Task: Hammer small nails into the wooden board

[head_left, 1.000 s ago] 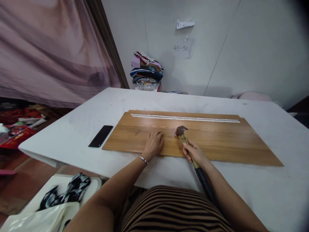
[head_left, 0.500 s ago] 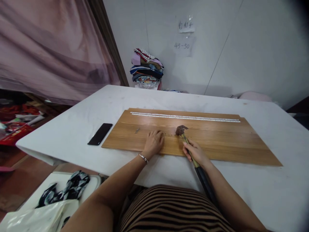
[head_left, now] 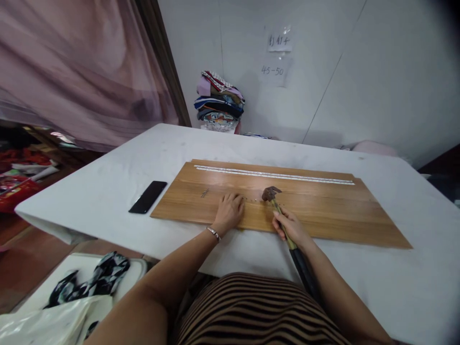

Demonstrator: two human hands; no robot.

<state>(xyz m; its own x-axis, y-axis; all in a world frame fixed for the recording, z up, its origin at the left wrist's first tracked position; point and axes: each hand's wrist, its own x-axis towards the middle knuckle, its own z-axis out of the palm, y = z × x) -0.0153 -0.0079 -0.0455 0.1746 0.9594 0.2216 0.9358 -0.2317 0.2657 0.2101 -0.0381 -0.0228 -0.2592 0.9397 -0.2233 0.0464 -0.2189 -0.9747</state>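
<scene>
A wooden board lies flat, with a row of small nail heads along its middle. My right hand is wrapped round the upper handle of a claw hammer. The rusty head rests at the board's surface by the row, claw pointing right. Palm down on the board, my left hand lies just left of the nail heads, its fingers slightly bent and nothing visible in them. A few loose nails lie further left on the wood.
Two white strips run along the board's far side. A black phone lies left of the board on the white table. Folded clothes are stacked behind the table. A white stool holding cloth stands at lower left.
The view has shifted slightly. Both hands and the hammer stay in nearly the same places on the board.
</scene>
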